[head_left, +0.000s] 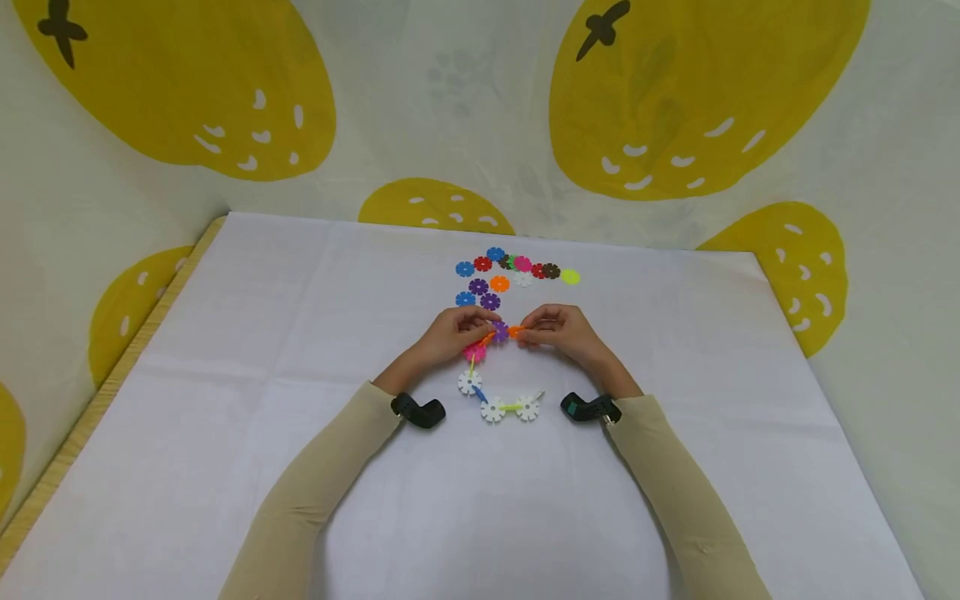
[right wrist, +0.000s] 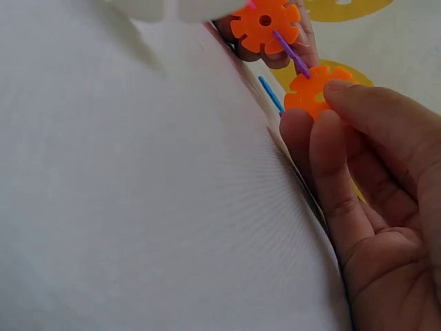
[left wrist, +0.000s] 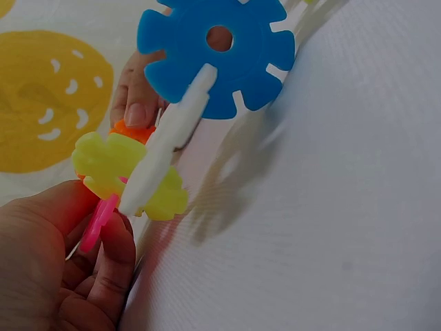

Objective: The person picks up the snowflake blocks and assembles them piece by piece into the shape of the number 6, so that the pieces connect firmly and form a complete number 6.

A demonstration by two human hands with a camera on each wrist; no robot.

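Observation:
A chain of notched plastic snowflake discs (head_left: 492, 410) curves in front of me, with pink, yellow, white and blue pieces slotted edge to edge. At its upper end my left hand (head_left: 457, 330) pinches the chain, close to a pink disc (left wrist: 100, 224) and an orange disc (right wrist: 265, 26). A purple disc (head_left: 500, 332) stands slotted into that orange one, between the two hands. My right hand (head_left: 558, 332) pinches another orange disc (right wrist: 310, 93) between thumb and fingers, its edge meeting the purple disc. Large in the left wrist view are a blue disc (left wrist: 186, 62) and an edge-on white one (left wrist: 162, 152).
Loose discs lie beyond the hands on the white-covered table (head_left: 300, 292): blue ones (head_left: 465, 269), purple ones (head_left: 478, 287), a loose orange one (head_left: 499, 284), a yellow one (head_left: 571, 277) and several others. A patterned cloth (head_left: 450, 100) hangs behind the table.

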